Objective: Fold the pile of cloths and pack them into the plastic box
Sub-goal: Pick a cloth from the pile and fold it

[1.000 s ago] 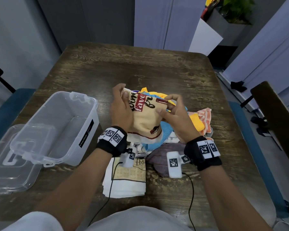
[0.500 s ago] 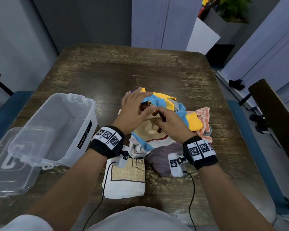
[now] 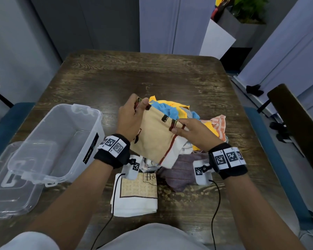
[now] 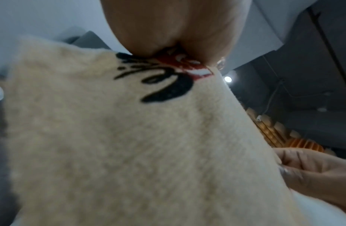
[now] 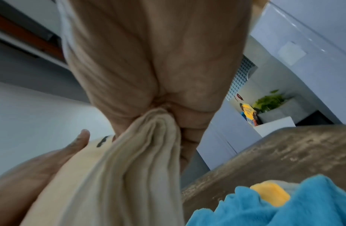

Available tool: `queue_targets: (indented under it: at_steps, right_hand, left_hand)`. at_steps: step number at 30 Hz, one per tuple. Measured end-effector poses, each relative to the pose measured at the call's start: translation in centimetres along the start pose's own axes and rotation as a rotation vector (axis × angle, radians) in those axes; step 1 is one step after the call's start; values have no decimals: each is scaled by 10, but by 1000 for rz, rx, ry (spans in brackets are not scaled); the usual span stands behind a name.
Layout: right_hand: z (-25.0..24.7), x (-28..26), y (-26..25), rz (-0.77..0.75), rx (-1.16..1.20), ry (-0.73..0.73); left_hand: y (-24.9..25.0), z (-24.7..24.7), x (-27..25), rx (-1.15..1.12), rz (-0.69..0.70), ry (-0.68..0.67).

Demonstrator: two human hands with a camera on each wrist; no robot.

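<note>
A beige printed cloth (image 3: pixel 156 138) with black and red marks is held up over the pile of cloths (image 3: pixel 184 114) at the table's middle. My left hand (image 3: pixel 132 114) pinches its far left corner (image 4: pixel 179 61). My right hand (image 3: pixel 190 130) pinches its bunched right edge (image 5: pixel 156 120). The pile shows blue (image 5: pixel 284 203), yellow and orange-striped cloths, with a purple one (image 3: pixel 179 172) nearer me. A folded white and tan cloth (image 3: pixel 135 195) lies flat at the near edge. The clear plastic box (image 3: pixel 49 141) stands open on the left, with nothing inside it.
The box's clear lid (image 3: pixel 7 186) lies under and beside the box at the table's left edge. A dark chair back (image 3: pixel 296 123) stands on the right. Cables run from both wrist cameras toward me. Bare wood (image 3: pixel 143 73) spans the table's far half.
My hands were together over the pile half a second ago; they have drawn apart, left hand to the left, spreading the beige cloth between them.
</note>
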State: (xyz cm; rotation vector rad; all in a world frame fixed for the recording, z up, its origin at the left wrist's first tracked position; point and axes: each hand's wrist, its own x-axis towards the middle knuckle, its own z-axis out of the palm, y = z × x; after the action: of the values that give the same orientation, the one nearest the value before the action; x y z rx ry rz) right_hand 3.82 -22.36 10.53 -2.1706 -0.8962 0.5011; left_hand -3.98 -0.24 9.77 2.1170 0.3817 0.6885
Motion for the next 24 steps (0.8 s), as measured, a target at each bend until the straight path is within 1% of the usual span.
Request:
queue_targets:
  at_steps: [3,4,6,7,8,9,10,12,14,15,16,17,20,24]
  right_hand:
    - [11,1,6,-23,137,106]
    - [17,1,7,-20,246,166]
    - [31,1,10,57,597,280]
    - [40,2,10,114,787,300]
    - [51,2,12,162,923,306]
    - [61,3,14,199,972,318]
    - [70,4,15,228,950,348]
    - [81,5,18,251,797,479]
    - [80,8,19,260,651,609]
    - [79,11,18,261,608,644]
    - [78,12,17,257,576,657]
    - [77,13,16,249,543,659]
    - [82,12,12,254,436,612]
    - [98,10,18,325,414,553]
  left_hand:
    - [-10,4,0,-37,-125,28]
    - [-12,6,0,-71,-185,43]
    - [-13,10,-2,-122,-296,62]
    - [-14,12,-3,-135,-334,76]
    - [-16,13,-4,-156,-354,91]
    - [-19,14,-5,-176,-365,97]
    - [-22,14,-6,-187,-372,98]
    - [-29,13,-9,-165,-385,72]
    - [-35,10,-15,-5,-366,15]
    - [-36,9,-19,97,-351,-19]
    - [-37,9,-23,166,-336,-47]
    - [-38,7,-28,186,-334,-70]
    - [-47,3,-39,143,-397,-131]
    - [-70,-1,-63,-161,-683,-289]
